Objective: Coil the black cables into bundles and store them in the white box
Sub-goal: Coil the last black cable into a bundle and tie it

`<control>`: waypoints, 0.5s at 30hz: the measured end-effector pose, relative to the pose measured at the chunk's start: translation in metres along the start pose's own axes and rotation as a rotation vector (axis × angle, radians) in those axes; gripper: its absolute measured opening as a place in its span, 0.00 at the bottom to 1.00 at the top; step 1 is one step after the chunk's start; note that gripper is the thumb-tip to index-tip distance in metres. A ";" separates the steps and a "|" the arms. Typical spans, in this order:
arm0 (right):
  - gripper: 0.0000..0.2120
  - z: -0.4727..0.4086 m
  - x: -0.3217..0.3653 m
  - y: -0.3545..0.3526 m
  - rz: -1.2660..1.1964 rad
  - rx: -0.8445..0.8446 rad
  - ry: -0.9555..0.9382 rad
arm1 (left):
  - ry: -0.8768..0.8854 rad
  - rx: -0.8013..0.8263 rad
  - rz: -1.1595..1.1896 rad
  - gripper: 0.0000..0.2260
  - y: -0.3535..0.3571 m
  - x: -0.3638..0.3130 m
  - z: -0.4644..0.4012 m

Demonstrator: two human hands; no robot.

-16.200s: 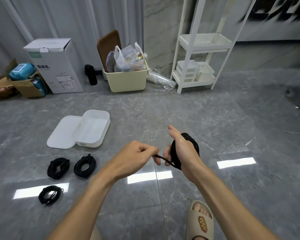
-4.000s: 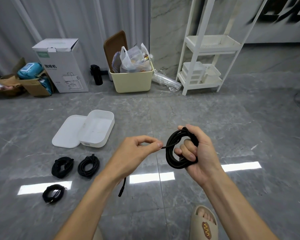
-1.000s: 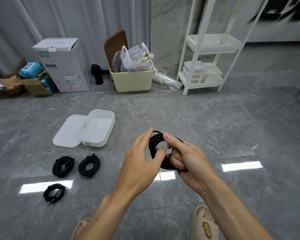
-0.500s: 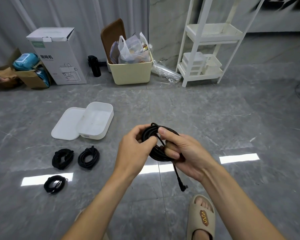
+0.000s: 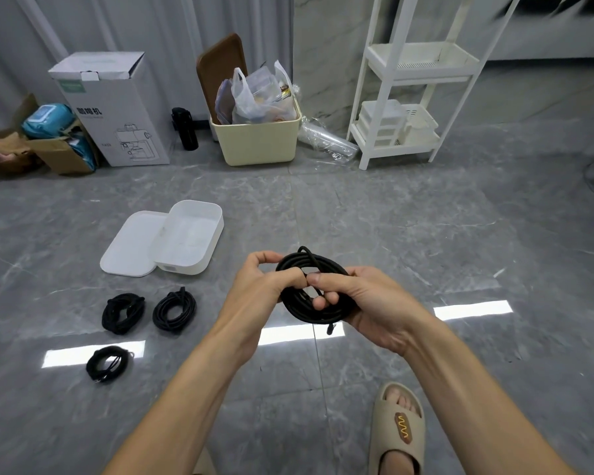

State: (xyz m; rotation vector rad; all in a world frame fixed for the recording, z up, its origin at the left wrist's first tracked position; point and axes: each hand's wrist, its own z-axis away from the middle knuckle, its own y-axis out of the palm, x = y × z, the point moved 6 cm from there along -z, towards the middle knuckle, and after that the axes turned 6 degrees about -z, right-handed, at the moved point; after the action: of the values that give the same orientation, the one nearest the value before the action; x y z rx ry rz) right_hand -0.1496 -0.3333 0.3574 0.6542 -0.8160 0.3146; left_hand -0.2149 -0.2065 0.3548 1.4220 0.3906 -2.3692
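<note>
You have the black cable coil (image 5: 318, 289) up in front of you at chest height, pinched from both sides so the loops cannot spring apart. Your left hand (image 5: 258, 289) is closed on the coil's 9 o'clock edge, thumb and forefinger clamping the turns, while your right hand (image 5: 360, 303) is curled around the 3 o'clock side with fingers threaded through the middle, which keeps the ring round. The plug end (image 5: 330, 329) hangs free at 6 o'clock, so the tail looks not yet tucked; securing it seems the step in hand. The white box (image 5: 186, 240) sits open on the floor at about 10 o'clock from your hands, its lid (image 5: 131, 243) lying touching its left side. Three finished bundles (image 5: 174, 311) wait on the floor at 8 o'clock, near the box but not yet in it.
</note>
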 end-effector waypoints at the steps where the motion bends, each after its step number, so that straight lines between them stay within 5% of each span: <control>1: 0.06 0.000 0.000 -0.001 0.024 -0.010 -0.011 | -0.003 0.011 -0.004 0.27 0.000 0.000 -0.001; 7: 0.03 0.003 0.005 -0.015 0.208 -0.133 -0.100 | 0.018 0.084 -0.101 0.27 0.002 -0.001 0.001; 11: 0.09 0.006 0.007 -0.019 0.312 -0.155 -0.116 | 0.047 0.120 -0.151 0.27 0.009 -0.002 0.003; 15: 0.05 0.006 0.004 -0.018 0.216 -0.150 -0.108 | 0.113 0.065 -0.123 0.23 0.012 -0.010 0.004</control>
State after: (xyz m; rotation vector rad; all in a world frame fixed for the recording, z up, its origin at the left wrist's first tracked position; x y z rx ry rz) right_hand -0.1412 -0.3509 0.3564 0.4460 -1.0064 0.4116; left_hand -0.2081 -0.2169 0.3650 1.6102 0.4463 -2.4243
